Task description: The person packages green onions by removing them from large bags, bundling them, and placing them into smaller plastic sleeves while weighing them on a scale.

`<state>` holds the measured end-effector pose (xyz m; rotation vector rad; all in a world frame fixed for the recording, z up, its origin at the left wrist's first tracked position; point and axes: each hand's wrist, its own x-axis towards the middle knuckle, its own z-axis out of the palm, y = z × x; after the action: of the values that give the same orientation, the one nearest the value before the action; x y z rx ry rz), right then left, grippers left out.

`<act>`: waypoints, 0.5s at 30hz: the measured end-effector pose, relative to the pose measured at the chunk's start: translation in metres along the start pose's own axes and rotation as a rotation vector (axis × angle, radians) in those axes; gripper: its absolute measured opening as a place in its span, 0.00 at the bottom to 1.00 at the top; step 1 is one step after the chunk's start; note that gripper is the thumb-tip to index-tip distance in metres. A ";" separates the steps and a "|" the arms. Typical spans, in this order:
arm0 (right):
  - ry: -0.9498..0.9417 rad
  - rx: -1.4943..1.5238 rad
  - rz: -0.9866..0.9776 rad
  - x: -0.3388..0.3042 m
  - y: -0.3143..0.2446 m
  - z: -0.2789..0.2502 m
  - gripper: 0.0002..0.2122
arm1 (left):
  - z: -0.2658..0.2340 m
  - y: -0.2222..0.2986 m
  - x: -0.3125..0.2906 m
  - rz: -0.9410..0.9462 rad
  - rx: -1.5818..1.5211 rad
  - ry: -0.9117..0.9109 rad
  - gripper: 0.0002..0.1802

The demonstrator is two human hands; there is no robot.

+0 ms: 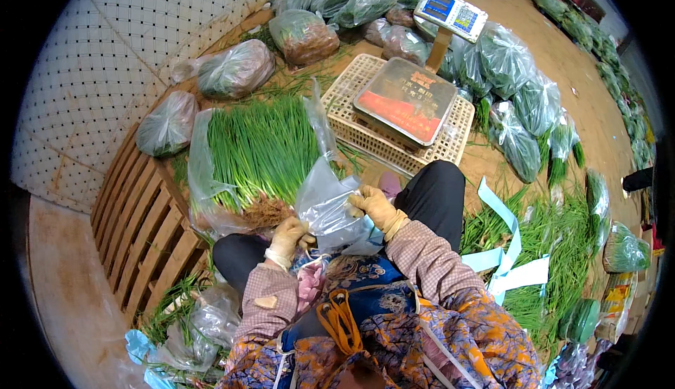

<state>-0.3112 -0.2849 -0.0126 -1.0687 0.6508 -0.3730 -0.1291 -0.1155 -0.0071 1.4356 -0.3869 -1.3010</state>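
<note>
At the frame's centre, a crumpled translucent plastic sheet (328, 205) is being pinched by the pale-yellow-gloved left hand (287, 240) and matching right hand (378, 209); left of centre, long green brown-rooted scallions (266, 151) are being cradled in clear plastic film (202, 167).

white tiled wall (105, 58), slatted wooden pallet (149, 217)

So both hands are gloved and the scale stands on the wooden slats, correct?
Not quite: in the head view the scale stands on a cream plastic crate, not the wooden slats; left hand and right hand are both gloved.
</note>
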 end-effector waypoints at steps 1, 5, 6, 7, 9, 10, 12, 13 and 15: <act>0.036 0.006 -0.020 0.002 -0.006 0.004 0.10 | -0.009 -0.005 0.002 0.097 -0.050 0.091 0.04; 0.128 -0.119 -0.063 -0.007 -0.031 0.011 0.11 | 0.042 0.037 -0.014 0.392 -0.041 0.342 0.09; 0.130 -0.261 -0.197 -0.002 -0.011 0.002 0.11 | 0.056 0.038 -0.010 0.393 -0.094 0.168 0.07; 0.036 -0.389 -0.239 -0.011 -0.027 0.025 0.11 | 0.063 0.043 -0.017 0.358 -0.023 0.228 0.05; 0.000 -0.517 -0.259 -0.001 -0.009 0.030 0.13 | 0.071 0.034 -0.007 0.381 0.317 0.119 0.08; 0.088 -0.602 -0.444 0.002 -0.008 0.042 0.16 | 0.066 0.025 -0.001 0.395 0.233 0.053 0.09; -0.053 -0.355 -0.158 -0.006 -0.034 0.058 0.14 | 0.070 0.041 -0.014 0.300 0.124 -0.037 0.11; -0.080 -0.244 -0.140 -0.004 -0.026 0.053 0.15 | 0.069 0.034 -0.005 0.374 0.080 -0.179 0.12; -0.165 -0.051 -0.099 -0.009 -0.021 0.044 0.19 | 0.068 0.019 0.006 0.415 0.110 -0.195 0.14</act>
<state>-0.2892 -0.2590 0.0232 -1.1700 0.4635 -0.3505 -0.1763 -0.1602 0.0204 1.2364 -0.8508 -1.0918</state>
